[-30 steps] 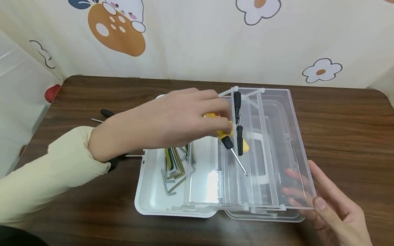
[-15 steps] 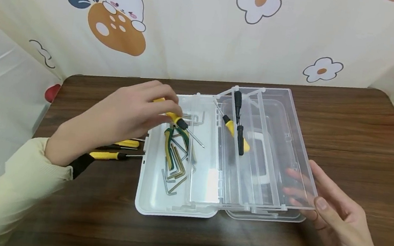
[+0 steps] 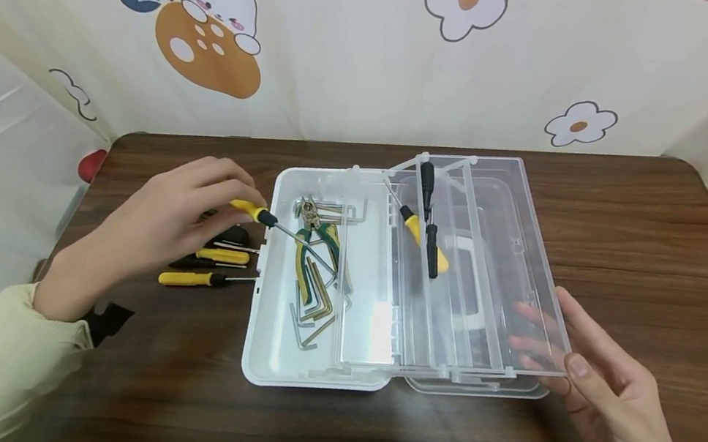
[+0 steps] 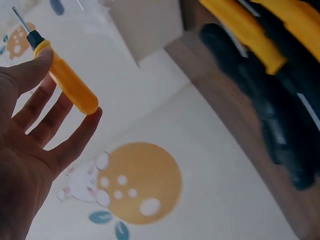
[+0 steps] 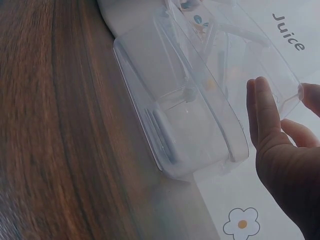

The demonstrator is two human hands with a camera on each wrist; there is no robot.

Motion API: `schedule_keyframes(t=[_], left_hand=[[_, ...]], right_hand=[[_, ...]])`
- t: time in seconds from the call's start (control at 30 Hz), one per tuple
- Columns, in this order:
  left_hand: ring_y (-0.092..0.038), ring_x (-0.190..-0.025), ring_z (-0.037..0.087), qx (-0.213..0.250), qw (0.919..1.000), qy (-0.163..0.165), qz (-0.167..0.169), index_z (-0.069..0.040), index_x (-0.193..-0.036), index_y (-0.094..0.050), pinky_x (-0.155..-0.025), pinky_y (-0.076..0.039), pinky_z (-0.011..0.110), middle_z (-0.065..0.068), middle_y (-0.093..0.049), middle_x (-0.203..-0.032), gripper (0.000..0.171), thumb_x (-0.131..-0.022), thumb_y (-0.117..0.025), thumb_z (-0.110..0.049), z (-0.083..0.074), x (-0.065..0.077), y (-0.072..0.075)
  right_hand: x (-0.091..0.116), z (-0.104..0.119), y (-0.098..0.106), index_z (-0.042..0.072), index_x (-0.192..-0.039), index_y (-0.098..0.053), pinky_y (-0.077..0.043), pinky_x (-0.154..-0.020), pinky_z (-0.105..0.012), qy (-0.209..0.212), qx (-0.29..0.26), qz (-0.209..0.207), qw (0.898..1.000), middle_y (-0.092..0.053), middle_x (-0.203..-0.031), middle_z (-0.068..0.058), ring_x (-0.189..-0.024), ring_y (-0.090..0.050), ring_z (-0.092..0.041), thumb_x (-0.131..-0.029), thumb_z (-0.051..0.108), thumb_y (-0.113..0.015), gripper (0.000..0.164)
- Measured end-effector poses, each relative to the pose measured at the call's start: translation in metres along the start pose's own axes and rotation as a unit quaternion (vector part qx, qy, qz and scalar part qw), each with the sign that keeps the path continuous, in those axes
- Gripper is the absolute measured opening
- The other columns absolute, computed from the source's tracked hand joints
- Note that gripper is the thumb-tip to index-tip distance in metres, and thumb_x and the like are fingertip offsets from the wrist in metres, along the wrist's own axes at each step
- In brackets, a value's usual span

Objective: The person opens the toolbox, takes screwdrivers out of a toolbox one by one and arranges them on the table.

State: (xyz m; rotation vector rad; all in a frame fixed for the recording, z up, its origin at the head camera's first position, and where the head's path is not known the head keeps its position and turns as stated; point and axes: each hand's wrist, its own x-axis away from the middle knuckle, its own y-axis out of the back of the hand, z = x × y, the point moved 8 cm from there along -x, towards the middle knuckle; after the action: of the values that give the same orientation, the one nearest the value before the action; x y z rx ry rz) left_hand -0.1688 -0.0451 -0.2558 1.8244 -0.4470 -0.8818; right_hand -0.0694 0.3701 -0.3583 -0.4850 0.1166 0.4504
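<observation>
My left hand (image 3: 179, 210) pinches a yellow-handled screwdriver (image 3: 249, 210), its shaft pointing over the left part of the open white toolbox (image 3: 315, 372). In the left wrist view the thumb presses the yellow handle (image 4: 72, 82) against the fingers. My right hand (image 3: 623, 401) grips the near right corner of a clear divided tray (image 3: 535, 280), thumb above and fingers underneath. On this tray lie a yellow screwdriver (image 3: 442, 262) and two small black screwdrivers (image 3: 426, 186). Inside the white box are green-and-yellow pliers (image 3: 301, 266) and several hex keys (image 3: 320, 302).
Left of the box, several screwdrivers lie on the wooden table (image 3: 176, 376), among them a yellow one (image 3: 184, 279) and black-handled ones (image 3: 233, 236). The transparent lid (image 5: 200, 140) lies opened under the raised tray. A patterned curtain (image 3: 348, 51) hangs behind the table.
My left hand has drawn back leftward from the clear tray with the screwdriver, uncovering the pliers, the hex keys and the tray's yellow screwdriver. My right hand has stayed at the tray corner.
</observation>
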Motion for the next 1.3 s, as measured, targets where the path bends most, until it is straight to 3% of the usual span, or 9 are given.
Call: schedule_keyframes(t=[0.2, 0.3, 0.47, 0.87, 1.17, 1.3], left_hand=[[-0.065, -0.099, 0.016, -0.004, 0.9989, 0.046, 0.002, -0.013, -0.109, -0.075, -0.091, -0.040, 0.002, 0.001, -0.071, -0.109, 0.041, -0.075, -0.089, 0.004, 0.020, 0.020, -0.001], [-0.066, -0.097, 0.016, -0.011, 0.9979, 0.064, 0.000, -0.013, -0.108, -0.075, -0.090, -0.038, 0.001, 0.001, -0.071, -0.108, 0.041, -0.074, -0.089, 0.005, 0.027, 0.031, -0.002], [-0.064, -0.097, 0.016, -0.019, 0.9969, 0.077, -0.007, -0.012, -0.106, -0.074, -0.087, -0.044, 0.015, 0.000, -0.071, -0.105, 0.042, -0.072, -0.090, 0.007, 0.039, 0.046, -0.003], [-0.064, -0.092, 0.015, -0.039, 0.9910, 0.126, 0.024, -0.015, -0.104, -0.074, -0.080, -0.047, 0.024, -0.003, -0.070, -0.102, 0.036, -0.076, -0.090, 0.000, 0.065, 0.083, -0.022], [-0.064, -0.097, 0.024, -0.051, 0.9890, 0.133, 0.040, -0.013, -0.102, -0.074, -0.081, -0.052, 0.048, 0.002, -0.071, -0.102, 0.036, -0.073, -0.092, -0.001, 0.068, 0.093, -0.028], [-0.063, -0.096, 0.025, -0.069, 0.9863, 0.140, 0.054, -0.012, -0.102, -0.074, -0.078, -0.055, 0.049, 0.004, -0.071, -0.101, 0.034, -0.074, -0.092, -0.003, 0.066, 0.096, -0.031]], right_hand=[[0.000, -0.001, 0.001, -0.006, -0.164, -0.007, -0.056, -0.106, -0.039, -0.010, 0.008, -0.012, 1.000, -0.045, -0.160, -0.027, -0.134, -0.063, -0.036, -0.106, -0.013, -0.022, 0.059], [0.000, -0.001, 0.000, -0.007, -0.163, -0.007, -0.056, -0.106, -0.039, -0.006, 0.002, -0.010, 1.000, -0.044, -0.160, -0.027, -0.135, -0.062, -0.036, -0.107, -0.013, -0.021, 0.059], [0.000, 0.000, 0.000, -0.008, -0.163, -0.006, -0.056, -0.106, -0.040, 0.004, -0.004, -0.006, 1.000, -0.044, -0.160, -0.029, -0.138, -0.059, -0.036, -0.106, -0.013, -0.021, 0.058], [-0.002, 0.001, -0.002, -0.009, -0.162, -0.005, -0.056, -0.106, -0.039, 0.015, -0.011, 0.009, 1.000, -0.044, -0.159, -0.030, -0.133, -0.063, -0.038, -0.106, -0.014, -0.020, 0.058], [-0.001, 0.000, -0.001, -0.008, -0.163, -0.006, -0.057, -0.105, -0.039, 0.008, -0.005, 0.000, 1.000, -0.045, -0.159, -0.029, -0.133, -0.063, -0.037, -0.107, -0.013, -0.021, 0.058], [-0.001, 0.001, -0.002, -0.008, -0.162, -0.005, -0.056, -0.105, -0.040, 0.012, -0.013, 0.003, 1.000, -0.044, -0.159, -0.030, -0.133, -0.063, -0.038, -0.107, -0.013, -0.021, 0.058]])
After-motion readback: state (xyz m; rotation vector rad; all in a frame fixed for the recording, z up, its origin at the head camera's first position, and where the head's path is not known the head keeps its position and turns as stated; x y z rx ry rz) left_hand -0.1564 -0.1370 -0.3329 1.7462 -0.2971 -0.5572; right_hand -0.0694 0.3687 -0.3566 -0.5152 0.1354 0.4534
